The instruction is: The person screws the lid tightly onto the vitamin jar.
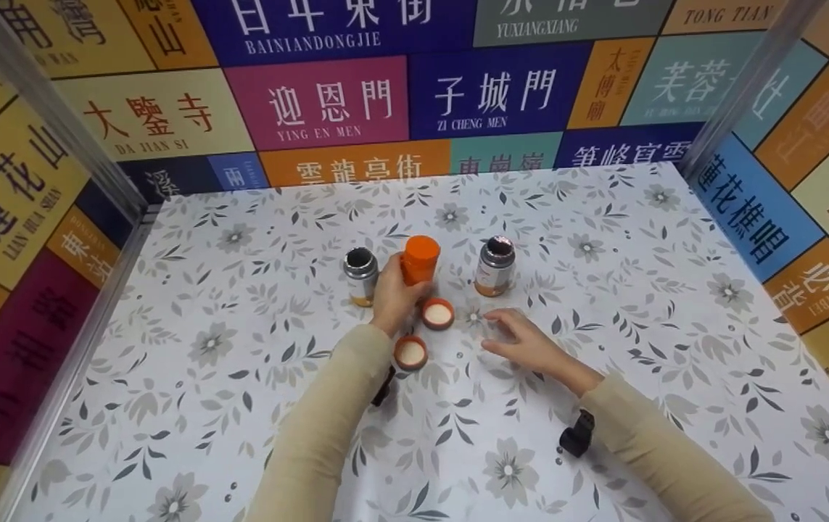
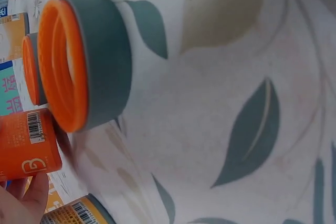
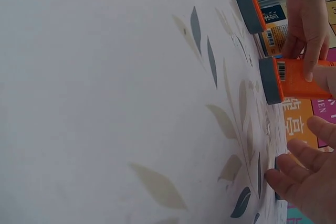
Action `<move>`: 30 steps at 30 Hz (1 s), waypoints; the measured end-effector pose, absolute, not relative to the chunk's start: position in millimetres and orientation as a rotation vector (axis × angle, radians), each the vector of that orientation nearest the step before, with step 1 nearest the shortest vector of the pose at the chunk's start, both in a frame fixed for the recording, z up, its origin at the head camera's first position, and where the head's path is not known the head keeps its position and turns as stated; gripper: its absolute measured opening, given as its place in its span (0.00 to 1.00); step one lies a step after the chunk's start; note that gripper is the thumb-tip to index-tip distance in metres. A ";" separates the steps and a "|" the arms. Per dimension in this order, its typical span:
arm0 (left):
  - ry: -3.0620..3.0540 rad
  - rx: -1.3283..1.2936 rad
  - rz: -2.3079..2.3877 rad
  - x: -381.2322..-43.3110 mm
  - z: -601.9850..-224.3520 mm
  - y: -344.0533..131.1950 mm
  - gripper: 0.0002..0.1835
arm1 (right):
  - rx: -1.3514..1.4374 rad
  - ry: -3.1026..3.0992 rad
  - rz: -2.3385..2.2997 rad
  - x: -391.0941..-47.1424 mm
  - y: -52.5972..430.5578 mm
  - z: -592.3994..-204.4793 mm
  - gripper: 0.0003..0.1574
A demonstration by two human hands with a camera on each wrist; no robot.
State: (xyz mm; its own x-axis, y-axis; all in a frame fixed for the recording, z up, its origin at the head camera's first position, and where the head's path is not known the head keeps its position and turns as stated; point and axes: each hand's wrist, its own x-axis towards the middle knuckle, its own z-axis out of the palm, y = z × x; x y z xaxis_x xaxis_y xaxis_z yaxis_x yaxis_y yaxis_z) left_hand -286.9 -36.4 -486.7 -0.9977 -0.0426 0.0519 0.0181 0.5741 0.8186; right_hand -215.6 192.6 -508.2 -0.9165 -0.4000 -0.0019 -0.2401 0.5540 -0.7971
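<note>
My left hand (image 1: 396, 293) grips an orange bottle (image 1: 421, 261), its smooth orange end facing up. In the left wrist view, the orange bottle (image 2: 29, 142) bears a barcode and a white figure. Just left of that hand stands an open silvery jar (image 1: 361, 275), its mouth dark. A second open jar (image 1: 495, 267) is to the right. Two lids with orange inner rims, a farther lid (image 1: 438, 314) and a nearer lid (image 1: 410, 352), lie inside-up below the bottle. My right hand (image 1: 526, 344) hovers right of the lids with fingers spread and nothing in them.
A white tablecloth (image 1: 508, 406) with grey flowers and leaves covers the table. Panels with large printed characters (image 1: 316, 101) wall it in at the back and both sides. Black wrist cameras, including one on the right wrist (image 1: 577, 433), hang under the sleeves.
</note>
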 end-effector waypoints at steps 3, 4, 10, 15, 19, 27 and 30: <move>-2.708 0.038 -1.460 -286.0 -488.8 -36.4 0.33 | -0.519 2.596 -1.281 -215.8 192.5 -508.0 0.31; -2.703 0.045 -1.471 -285.4 -489.4 -36.3 0.34 | -0.519 2.594 -1.279 -215.6 192.6 -507.9 0.31; -2.661 0.065 -1.570 -283.2 -493.5 -36.9 0.34 | -0.572 2.543 -1.344 -210.7 188.6 -496.8 0.29; -2.693 0.119 -1.595 -280.1 -492.8 -38.8 0.33 | -0.565 2.549 -1.319 -215.2 192.0 -508.6 0.31; -2.726 0.105 -1.564 -272.1 -492.9 -47.0 0.30 | -0.530 2.539 -1.282 -214.9 193.1 -508.3 0.32; -2.730 -0.023 -1.576 -252.8 -490.9 -82.5 0.19 | -0.541 2.552 -1.241 -216.1 194.6 -506.1 0.31; -2.734 0.016 -1.537 -248.6 -489.6 -94.8 0.15 | -0.545 2.549 -1.232 -216.9 195.3 -506.1 0.32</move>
State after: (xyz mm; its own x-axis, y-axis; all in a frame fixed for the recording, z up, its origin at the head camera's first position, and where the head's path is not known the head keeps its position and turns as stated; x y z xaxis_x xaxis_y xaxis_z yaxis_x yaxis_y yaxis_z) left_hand -248.6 -94.8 -489.6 -0.9999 -0.0116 -0.0006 -0.0065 0.5195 0.8544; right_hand -216.9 195.3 -506.1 -0.8963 -0.4384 -0.0673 -0.2197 0.5707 -0.7913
